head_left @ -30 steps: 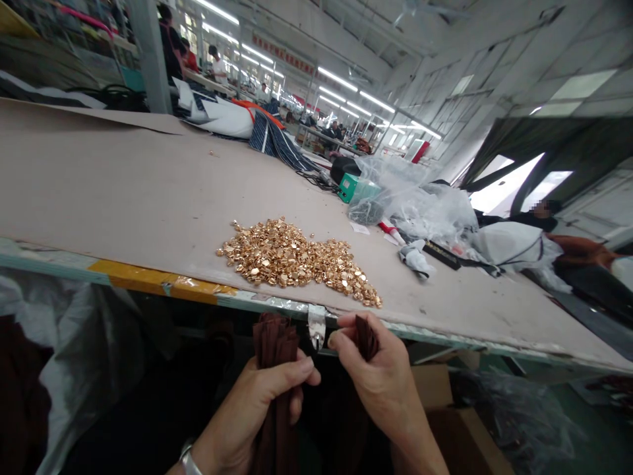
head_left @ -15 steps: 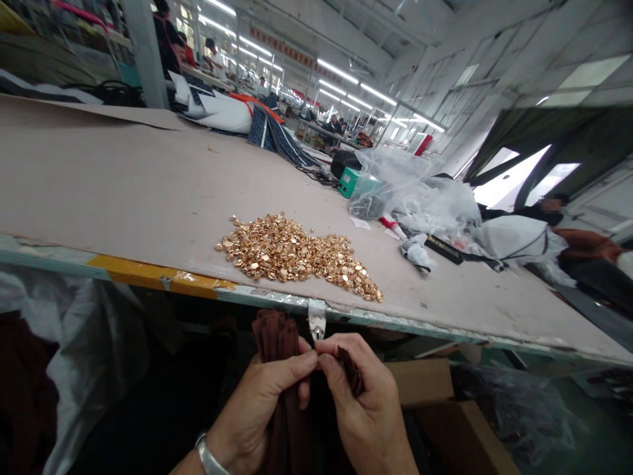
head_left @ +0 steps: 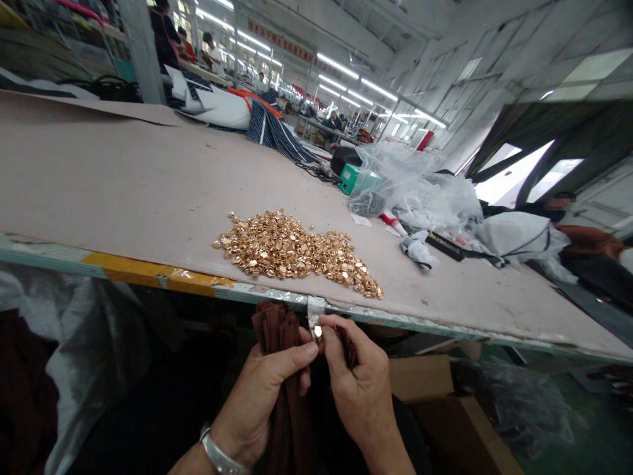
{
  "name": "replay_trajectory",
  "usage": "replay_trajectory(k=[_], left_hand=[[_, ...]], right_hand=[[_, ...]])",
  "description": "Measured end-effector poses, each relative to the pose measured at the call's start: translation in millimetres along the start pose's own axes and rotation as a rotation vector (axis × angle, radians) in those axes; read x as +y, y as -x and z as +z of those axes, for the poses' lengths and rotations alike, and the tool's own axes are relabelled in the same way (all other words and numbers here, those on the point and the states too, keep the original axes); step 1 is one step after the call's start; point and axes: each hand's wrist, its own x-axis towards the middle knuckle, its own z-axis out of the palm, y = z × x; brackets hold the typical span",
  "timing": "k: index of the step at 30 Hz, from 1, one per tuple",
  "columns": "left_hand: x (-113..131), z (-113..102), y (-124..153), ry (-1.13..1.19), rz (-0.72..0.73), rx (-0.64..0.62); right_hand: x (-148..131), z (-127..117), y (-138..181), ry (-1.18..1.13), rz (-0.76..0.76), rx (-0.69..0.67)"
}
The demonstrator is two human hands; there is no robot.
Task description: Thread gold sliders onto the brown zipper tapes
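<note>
My left hand (head_left: pixel 262 386) is closed around a bundle of brown fabric strips (head_left: pixel 277 330), whose ends fan out above the fist and hang down below. Its thumb tip meets a small shiny gold piece (head_left: pixel 318 333) just under the table edge. My right hand (head_left: pixel 359 379) pinches at that same piece with thumb and forefinger, while more dark brown strips (head_left: pixel 347 346) are tucked in its curled fingers. Beyond both hands a heap of small gold metal pieces (head_left: pixel 297 247) lies on the table.
The table (head_left: pixel 123 185) has taped edging (head_left: pixel 158 272) at the front. Clear plastic bags (head_left: pixel 420 185), a green box (head_left: pixel 349 178) and a black tray (head_left: pixel 445 245) lie at the back right. Below the table are cardboard boxes (head_left: pixel 459 422). People work in the background.
My right hand has moved slightly up, and a gold piece now shows between the fingertips of both hands. My left hand keeps its hold on the strips.
</note>
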Motion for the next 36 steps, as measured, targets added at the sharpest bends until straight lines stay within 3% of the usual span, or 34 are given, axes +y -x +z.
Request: replay_trajectory(k=[4,9,12,17,22,28,32,36], left_hand=[[2,-1,3,-0.068,0.011,-0.01],[3,-5,11,-0.201,-0.062,-0.148],[2,-6,15,-0.252,-0.057,-0.197],[2,-5,16,-0.286,-0.039,-0.164],[5,-4,19,-0.275,-0.056,-0.136],[1,-7,18,-0.256,-0.054,-0.162],[-3,-7,14,-0.253,-0.053,-0.122],[0,-6,17,-0.213,-0.016,-0.132]], right_hand=[[2,-6,2,-0.087,0.049,0.024],[-3,-15,9,-0.226,0.053,-0.17],[-9,-14,9,-0.203,0.021,-0.21],[-10,-8,11,-0.298,0.165,-0.254],[-8,-8,13,-0.293,0.162,-0.187],[-7,-7,12,-0.333,0.241,-0.207],[-4,-5,14,-0.323,0.163,-0.165],[-3,-5,16,-0.518,0.303,-0.171]])
